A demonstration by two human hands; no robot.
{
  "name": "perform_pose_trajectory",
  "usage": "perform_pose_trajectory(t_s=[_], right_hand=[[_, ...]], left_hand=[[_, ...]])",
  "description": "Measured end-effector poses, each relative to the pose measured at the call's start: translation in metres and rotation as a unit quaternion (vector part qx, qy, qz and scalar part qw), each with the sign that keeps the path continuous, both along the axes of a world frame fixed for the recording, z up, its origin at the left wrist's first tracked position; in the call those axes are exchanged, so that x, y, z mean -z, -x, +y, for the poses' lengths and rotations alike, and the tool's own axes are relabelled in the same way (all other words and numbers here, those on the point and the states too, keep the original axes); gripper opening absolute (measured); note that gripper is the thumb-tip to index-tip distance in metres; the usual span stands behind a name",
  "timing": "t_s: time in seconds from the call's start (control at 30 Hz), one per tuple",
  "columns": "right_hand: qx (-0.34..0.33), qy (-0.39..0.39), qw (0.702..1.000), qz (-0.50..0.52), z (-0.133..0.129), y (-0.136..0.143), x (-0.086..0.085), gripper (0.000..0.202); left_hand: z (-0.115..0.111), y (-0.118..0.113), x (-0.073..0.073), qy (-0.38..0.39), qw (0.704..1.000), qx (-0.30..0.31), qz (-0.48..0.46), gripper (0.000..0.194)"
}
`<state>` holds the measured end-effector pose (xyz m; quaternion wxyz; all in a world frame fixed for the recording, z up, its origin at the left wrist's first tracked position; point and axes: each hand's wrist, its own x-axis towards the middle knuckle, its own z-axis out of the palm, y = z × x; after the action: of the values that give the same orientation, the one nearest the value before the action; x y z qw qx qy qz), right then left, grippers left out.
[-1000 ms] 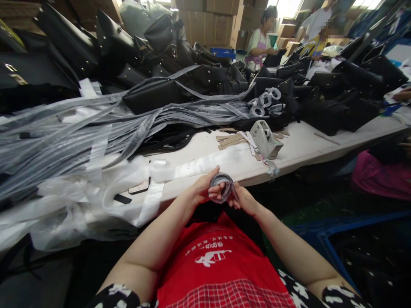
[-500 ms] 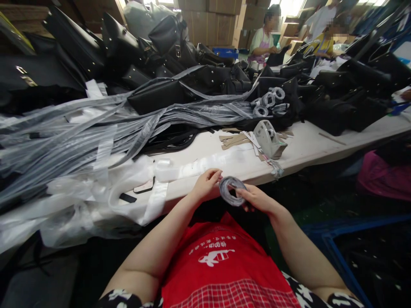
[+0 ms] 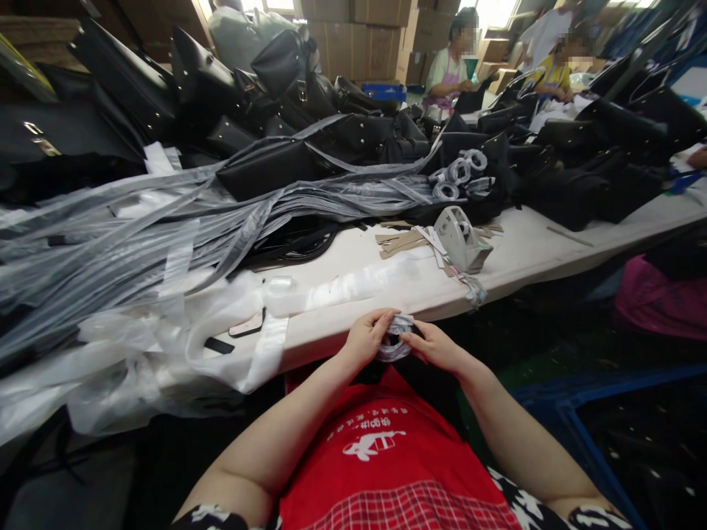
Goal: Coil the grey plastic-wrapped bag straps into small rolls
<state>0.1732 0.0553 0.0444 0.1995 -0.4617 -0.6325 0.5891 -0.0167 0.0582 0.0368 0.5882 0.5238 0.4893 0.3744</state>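
Note:
A coiled strap in clear plastic wrap (image 3: 395,352) is held between my hands, just off the table's front edge. My left hand (image 3: 369,337) pinches its left and upper side with bent fingers. From the right, my right hand (image 3: 438,344) grips the coil, thumb at the ring's inner side and fingers behind, partly hidden. Behind, a grey tape dispenser (image 3: 462,239) stands on the white table (image 3: 353,254). More coiled straps (image 3: 459,171) lie at the back, beside a long bundle of plastic-wrapped straps (image 3: 309,195).
Black bags (image 3: 353,140) are heaped along the back of the table. Brown strips (image 3: 406,241) lie left of the dispenser, and crumpled plastic sleeves (image 3: 138,361) hang over the front left edge. A blue-rimmed crate (image 3: 593,449) stands low at right. Co-workers (image 3: 450,73) sit across the table.
My left hand has moved right and slightly down onto the coil, which it was beside before. The coil has turned and now shows more edge-on between both hands.

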Motion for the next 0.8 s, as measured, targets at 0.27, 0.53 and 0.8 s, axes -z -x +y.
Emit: perform_pose_trajectory(t_s=[0.27,0.53,0.8], right_hand=[[-0.142,0.003,0.99,0.002,-0.007,0.006,0.007,0.038],[-0.08,-0.091,0.978,-0.172,0.046,-0.008,0.009,0.034],[0.204,-0.236,0.835,-0.453,0.18,-0.047,0.009,0.032]], left_hand=[[-0.025,0.006,0.003,0.082,0.99,0.111,-0.015,0.051],[-0.056,0.016,0.031,0.051,0.992,0.1,0.062,0.046],[-0.055,0.023,0.042,0.086,0.993,0.04,0.068,0.062]])
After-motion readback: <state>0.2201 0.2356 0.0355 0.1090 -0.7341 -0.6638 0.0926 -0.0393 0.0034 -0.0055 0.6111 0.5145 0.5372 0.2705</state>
